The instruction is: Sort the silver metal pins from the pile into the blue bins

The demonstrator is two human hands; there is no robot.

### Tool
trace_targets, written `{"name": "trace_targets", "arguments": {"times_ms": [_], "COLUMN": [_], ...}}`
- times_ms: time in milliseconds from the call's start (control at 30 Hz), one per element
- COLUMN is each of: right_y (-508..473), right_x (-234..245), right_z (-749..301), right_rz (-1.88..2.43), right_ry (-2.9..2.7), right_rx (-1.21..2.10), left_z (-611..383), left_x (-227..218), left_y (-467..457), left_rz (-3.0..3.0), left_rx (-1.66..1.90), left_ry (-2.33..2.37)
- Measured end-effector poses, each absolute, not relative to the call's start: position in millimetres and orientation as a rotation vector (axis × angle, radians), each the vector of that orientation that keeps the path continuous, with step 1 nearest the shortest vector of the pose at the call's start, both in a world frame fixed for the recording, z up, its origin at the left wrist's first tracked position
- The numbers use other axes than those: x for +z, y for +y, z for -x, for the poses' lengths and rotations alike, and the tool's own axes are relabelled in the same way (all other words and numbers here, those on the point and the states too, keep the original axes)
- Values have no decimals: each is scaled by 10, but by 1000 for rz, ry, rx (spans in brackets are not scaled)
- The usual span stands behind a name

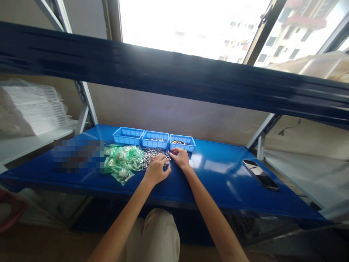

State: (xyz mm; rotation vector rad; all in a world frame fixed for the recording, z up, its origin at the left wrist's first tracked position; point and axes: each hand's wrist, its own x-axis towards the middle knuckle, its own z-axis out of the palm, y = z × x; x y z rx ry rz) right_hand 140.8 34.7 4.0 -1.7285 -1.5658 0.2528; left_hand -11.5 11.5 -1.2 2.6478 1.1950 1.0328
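Note:
My left hand (pixel 157 169) rests over the right side of a loose pile of thin metal pins (pixel 149 155), fingers curved and thumb apart. Nothing shows between them. Just to the right, my right hand (pixel 180 157) has its thumb and forefinger pinched on a single metal pin (pixel 169 155). Behind the hands stand three blue bins in a row. Metal pins lie in the right bin (pixel 188 147) and some in the middle bin (pixel 154 144); the left bin (pixel 128 139) shows none. Green-tinted plastic bags (pixel 122 158) lie against the pile's left side.
All this sits on a blue table (pixel 215 185). A phone (pixel 261 174) lies toward its right end, and a blurred-out patch (pixel 79 156) covers something at the left. A dark blue shelf beam (pixel 174 76) crosses above; wrapped white stacks (pixel 32 105) stand far left.

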Motion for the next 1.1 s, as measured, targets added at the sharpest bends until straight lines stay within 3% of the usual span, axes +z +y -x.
{"name": "trace_targets", "arguments": {"times_ms": [267,767,1100], "right_y": [349,286,256], "right_x": [48,194,220], "right_z": [-1409,-1233,-1213], "right_rz": [1684,1128,1215], "right_ry": [-1506,-1562,-1497], "right_rx": [270,927,884], "left_z": [119,162,235], "left_x": [-37,-84,-33], "left_y": [122,251,244], "left_rz": [-2655,-2509,-2220], "left_rx": [1038,1327,1605], "left_ry": [1285,1339,1494]}}
